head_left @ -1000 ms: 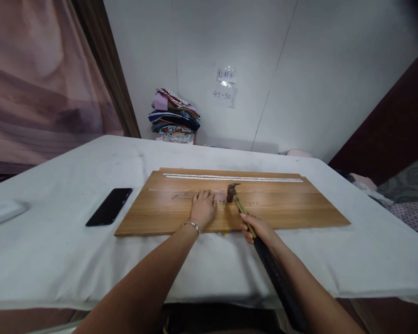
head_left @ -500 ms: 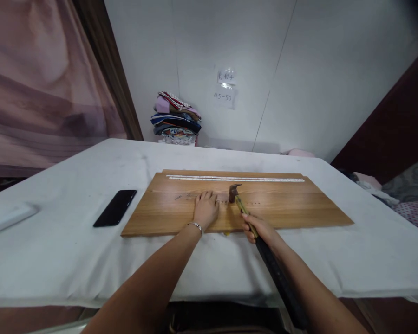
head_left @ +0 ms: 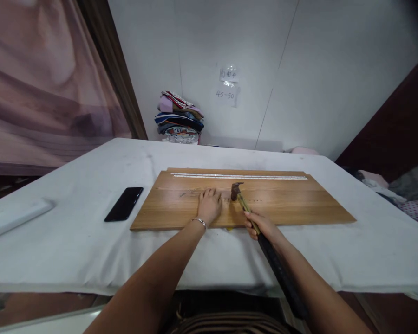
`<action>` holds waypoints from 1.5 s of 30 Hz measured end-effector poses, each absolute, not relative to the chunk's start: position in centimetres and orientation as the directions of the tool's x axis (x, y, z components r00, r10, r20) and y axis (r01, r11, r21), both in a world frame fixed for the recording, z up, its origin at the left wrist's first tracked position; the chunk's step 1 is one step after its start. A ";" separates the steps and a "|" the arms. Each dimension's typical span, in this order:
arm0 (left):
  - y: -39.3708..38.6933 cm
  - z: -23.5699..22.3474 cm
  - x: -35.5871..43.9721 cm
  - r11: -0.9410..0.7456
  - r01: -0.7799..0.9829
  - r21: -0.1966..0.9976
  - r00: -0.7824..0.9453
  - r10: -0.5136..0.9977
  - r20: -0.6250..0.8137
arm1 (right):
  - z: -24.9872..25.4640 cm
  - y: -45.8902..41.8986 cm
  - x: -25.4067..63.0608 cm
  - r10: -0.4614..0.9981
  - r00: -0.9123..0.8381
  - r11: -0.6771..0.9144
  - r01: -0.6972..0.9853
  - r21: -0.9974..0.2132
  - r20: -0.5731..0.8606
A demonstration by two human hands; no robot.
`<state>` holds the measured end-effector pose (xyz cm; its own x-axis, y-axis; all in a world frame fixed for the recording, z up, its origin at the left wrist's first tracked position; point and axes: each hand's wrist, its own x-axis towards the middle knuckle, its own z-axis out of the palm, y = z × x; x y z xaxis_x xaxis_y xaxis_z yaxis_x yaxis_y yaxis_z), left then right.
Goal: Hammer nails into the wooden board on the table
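My right hand (head_left: 263,227) is wrapped round the neck of a claw hammer (head_left: 243,204), whose long black grip runs back under my forearm. The hammer's rusty head is over the middle of a wooden board (head_left: 299,204), touching it or just above; I cannot tell which. Close to the left of the head, my left hand (head_left: 210,205) lies palm down on the board, fingers stretched out. Several loose nails (head_left: 190,192) lie beside its fingertips. A row of small dark nail heads (head_left: 256,200) runs along the board on both sides of the hammer head.
Two white marked strips (head_left: 237,176) lie along the board's far edge. A black phone (head_left: 124,204) rests on the white-covered table (head_left: 73,241) to the left, and a white object (head_left: 17,215) lies further left. Folded cloths (head_left: 180,118) are stacked by the wall.
The whole view has shifted slightly, so the board and phone appear further right. My left hand stays on the board, and the hammer keeps about the same place over it.
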<state>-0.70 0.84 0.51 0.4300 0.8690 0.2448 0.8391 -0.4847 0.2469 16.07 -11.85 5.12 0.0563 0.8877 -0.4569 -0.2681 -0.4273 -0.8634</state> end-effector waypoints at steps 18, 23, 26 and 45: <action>0.6 0.8 -0.7 -0.493 0.837 0.239 0.438 0.864 0.248 | 5.8 -11.5 16.0 0.889 0.049 -0.427 -0.271 -0.863 -0.455; 0.6 0.9 -0.7 -0.482 0.837 0.258 0.426 0.871 0.243 | 5.6 -11.2 15.9 0.894 0.034 -0.425 -0.256 -0.868 -0.448; 0.7 0.8 -0.7 -0.488 0.835 0.254 0.429 0.867 0.252 | 4.9 -11.3 15.9 0.895 0.033 -0.423 -0.257 -0.869 -0.446; 0.9 0.3 -0.7 -0.496 0.828 0.261 0.431 0.861 0.269 | 5.0 -11.6 16.0 0.901 0.046 -0.407 -0.253 -0.878 -0.431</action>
<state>-0.70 0.93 0.33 0.4314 0.8612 0.2687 0.8280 -0.4962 0.2610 16.02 -11.65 4.95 0.0463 0.9011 -0.4311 -0.2529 -0.4069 -0.8778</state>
